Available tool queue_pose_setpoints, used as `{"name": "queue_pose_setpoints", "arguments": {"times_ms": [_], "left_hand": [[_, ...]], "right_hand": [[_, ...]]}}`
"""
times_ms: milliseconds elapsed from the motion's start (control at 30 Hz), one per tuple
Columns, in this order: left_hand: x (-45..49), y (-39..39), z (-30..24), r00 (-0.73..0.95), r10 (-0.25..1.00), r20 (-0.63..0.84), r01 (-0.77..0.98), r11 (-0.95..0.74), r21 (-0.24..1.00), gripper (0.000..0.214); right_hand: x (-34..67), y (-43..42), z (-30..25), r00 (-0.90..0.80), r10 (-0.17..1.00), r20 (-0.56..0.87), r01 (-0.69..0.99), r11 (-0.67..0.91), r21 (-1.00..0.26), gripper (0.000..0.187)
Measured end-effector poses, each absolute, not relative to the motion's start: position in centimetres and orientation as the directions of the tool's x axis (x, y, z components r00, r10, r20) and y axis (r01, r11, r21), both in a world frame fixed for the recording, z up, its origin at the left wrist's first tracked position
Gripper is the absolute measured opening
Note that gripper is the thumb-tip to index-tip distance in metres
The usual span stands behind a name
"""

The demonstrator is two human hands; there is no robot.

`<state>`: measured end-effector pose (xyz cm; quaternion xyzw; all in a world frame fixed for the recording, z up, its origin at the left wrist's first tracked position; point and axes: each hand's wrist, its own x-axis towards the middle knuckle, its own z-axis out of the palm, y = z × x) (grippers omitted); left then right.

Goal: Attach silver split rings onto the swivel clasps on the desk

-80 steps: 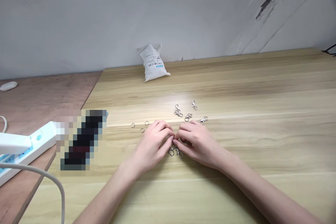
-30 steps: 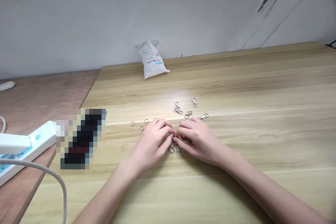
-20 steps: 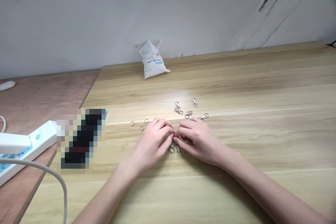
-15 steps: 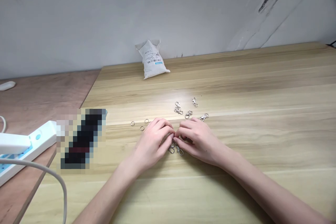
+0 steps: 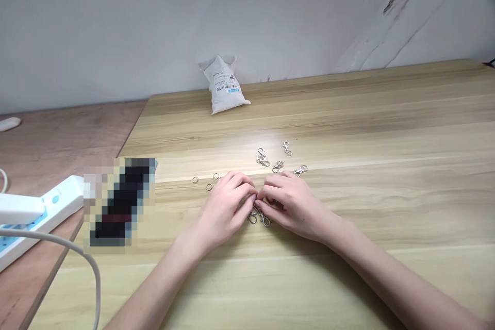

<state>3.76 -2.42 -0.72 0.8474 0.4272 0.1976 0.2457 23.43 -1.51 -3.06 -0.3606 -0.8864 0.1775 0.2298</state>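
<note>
My left hand and my right hand rest on the light wooden table, fingertips pinched together where they meet. Between and just under the fingertips lie small silver lobster clasps; what exactly each pinch grips is hidden by the fingers. Several loose silver clasps lie just beyond my right hand. Three small metal rings lie to the left of my left hand.
A small white packet stands against the wall at the table's back edge. On the left sit a pixelated dark object, a white power strip with a grey cable, and a lower reddish table.
Both hands stay pinched together at the same spot. Only the view has shifted slightly; the loose clasps and rings have not moved.
</note>
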Motion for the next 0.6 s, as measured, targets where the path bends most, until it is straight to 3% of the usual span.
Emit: {"name": "queue_pose_setpoints", "arguments": {"times_ms": [600], "left_hand": [[2.7, -2.0, -0.7, 0.599, 0.792, 0.118, 0.620, -0.552, 0.557, 0.008]], "right_hand": [[23.6, -1.4, -2.7, -0.668, 0.679, 0.306, 0.523, 0.720, -0.456, 0.020]]}}
